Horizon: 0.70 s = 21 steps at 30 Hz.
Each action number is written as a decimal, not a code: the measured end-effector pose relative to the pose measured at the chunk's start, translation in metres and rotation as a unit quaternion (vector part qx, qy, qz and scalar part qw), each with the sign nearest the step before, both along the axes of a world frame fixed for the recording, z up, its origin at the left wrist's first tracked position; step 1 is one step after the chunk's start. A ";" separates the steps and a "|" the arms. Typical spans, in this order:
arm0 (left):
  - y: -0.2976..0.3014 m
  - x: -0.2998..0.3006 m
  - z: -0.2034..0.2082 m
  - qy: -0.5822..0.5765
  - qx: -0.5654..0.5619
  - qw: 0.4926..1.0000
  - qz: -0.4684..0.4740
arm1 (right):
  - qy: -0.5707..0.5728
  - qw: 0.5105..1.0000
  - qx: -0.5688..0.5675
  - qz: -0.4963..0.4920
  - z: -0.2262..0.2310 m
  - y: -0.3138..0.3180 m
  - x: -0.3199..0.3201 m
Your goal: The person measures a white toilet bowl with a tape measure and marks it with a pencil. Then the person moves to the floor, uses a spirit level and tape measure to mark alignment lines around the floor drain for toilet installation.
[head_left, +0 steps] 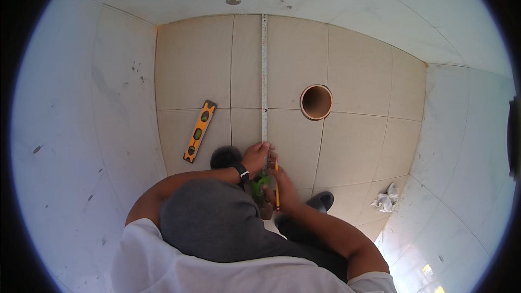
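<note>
Across beige tiles [192,65], tape measure [265,81] stretching to left hand [255,157], pinched there; right hand [286,189] close beside, gripping pencil [277,194]

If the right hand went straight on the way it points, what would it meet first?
The right hand points forward and somewhat left, so probably the tape measure's blade, close by the left hand. Their heights are hard to judge here.

The person's left arm [179,189] bends in from eight o'clock, its wrist [240,172] leading to the left hand [256,157] at six o'clock, fingers curled. The right arm [334,231] reaches in from between four and five, elbow bent, the right hand [285,189] at five, just beside the left, fingers part-curled.
</note>
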<state>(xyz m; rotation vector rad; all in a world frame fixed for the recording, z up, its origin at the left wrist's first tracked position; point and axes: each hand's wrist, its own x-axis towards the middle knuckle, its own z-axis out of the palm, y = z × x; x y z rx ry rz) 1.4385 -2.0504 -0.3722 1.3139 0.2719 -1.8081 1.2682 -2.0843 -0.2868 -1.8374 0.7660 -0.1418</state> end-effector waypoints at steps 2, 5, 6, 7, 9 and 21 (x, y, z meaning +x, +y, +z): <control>0.002 0.001 -0.003 0.000 0.024 1.000 -0.007 | -0.024 0.999 -0.029 0.016 0.001 -0.032 0.006; 0.003 0.001 0.000 -0.002 0.038 0.999 -0.009 | -0.030 0.999 0.011 0.006 0.003 -0.096 0.022; 0.002 0.002 0.002 -0.004 0.037 0.999 -0.007 | -0.011 1.000 0.006 -0.001 0.003 -0.119 0.032; 0.000 0.002 0.004 0.007 0.041 0.999 -0.008 | -0.002 1.000 0.004 -0.007 0.003 -0.142 0.045; -0.003 0.004 0.009 0.027 0.048 0.998 -0.011 | 0.001 0.999 -0.032 -0.012 0.003 -0.182 0.073; -0.008 0.020 0.010 0.095 0.030 0.994 -0.050 | 0.065 0.959 -0.012 0.275 -0.014 -0.249 0.187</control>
